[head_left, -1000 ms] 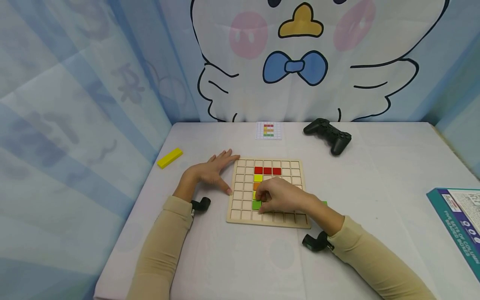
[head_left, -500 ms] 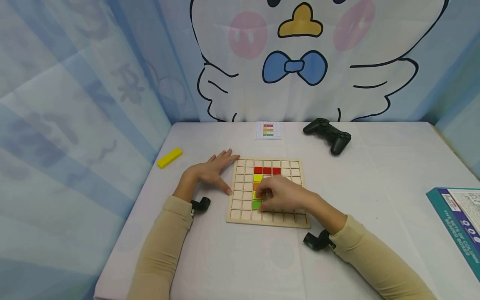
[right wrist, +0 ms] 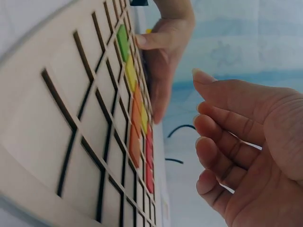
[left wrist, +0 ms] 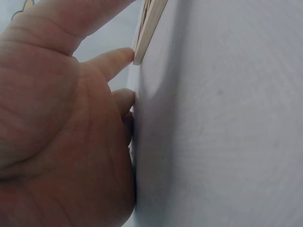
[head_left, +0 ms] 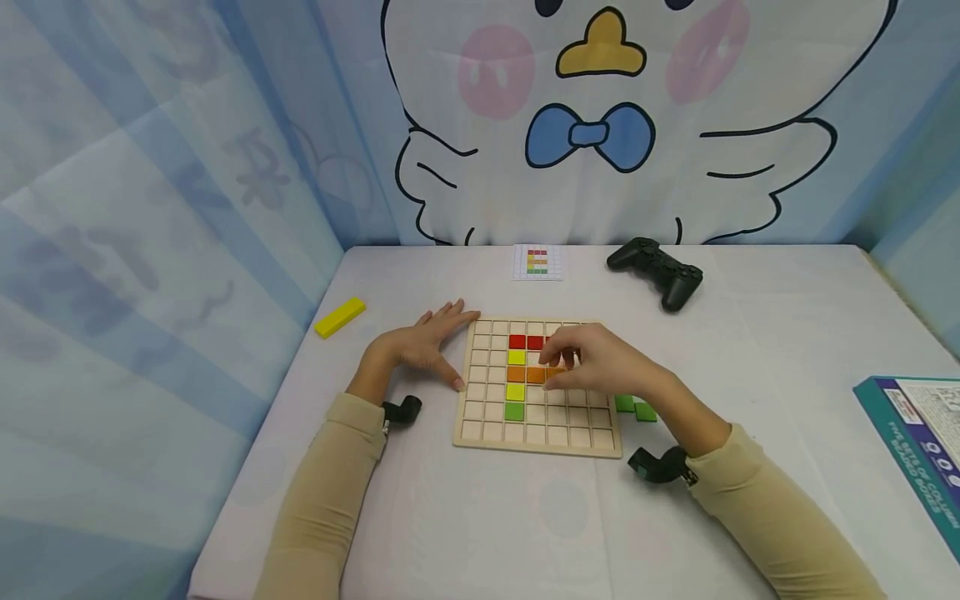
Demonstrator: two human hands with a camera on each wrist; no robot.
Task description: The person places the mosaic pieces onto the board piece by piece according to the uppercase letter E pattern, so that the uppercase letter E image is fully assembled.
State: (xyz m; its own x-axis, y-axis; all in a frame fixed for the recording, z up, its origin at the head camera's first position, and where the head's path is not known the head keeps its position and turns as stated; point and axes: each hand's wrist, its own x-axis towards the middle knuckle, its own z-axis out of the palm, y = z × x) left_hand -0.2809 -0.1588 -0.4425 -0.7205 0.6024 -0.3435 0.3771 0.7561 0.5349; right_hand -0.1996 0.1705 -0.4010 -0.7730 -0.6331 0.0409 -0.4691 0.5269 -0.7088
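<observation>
A wooden grid board [head_left: 480,432] lies on the table, with coloured square tiles in its cells. Three red tiles [head_left: 535,342] run along an upper row, partly covered by my right hand. Below them stand a yellow tile [head_left: 516,357], a row of orange tiles [head_left: 536,375], another yellow tile [head_left: 515,392] and a green tile [head_left: 514,412]. My left hand [head_left: 423,343] rests spread beside the board, thumb and a fingertip at its left edge. Above the board's right part hovers my right hand [head_left: 596,360], fingers loosely bent; the right wrist view shows nothing between thumb and fingers.
Loose green tiles [head_left: 645,412] lie just right of the board. A yellow bar [head_left: 341,317] is at the far left, a pattern card [head_left: 537,262] and a black game controller [head_left: 655,272] at the back. A teal box [head_left: 915,450] sits at the right edge.
My right hand has lifted off the green tile and moved right and away from me, uncovering the lower yellow tile and the orange row. The left hand stays put.
</observation>
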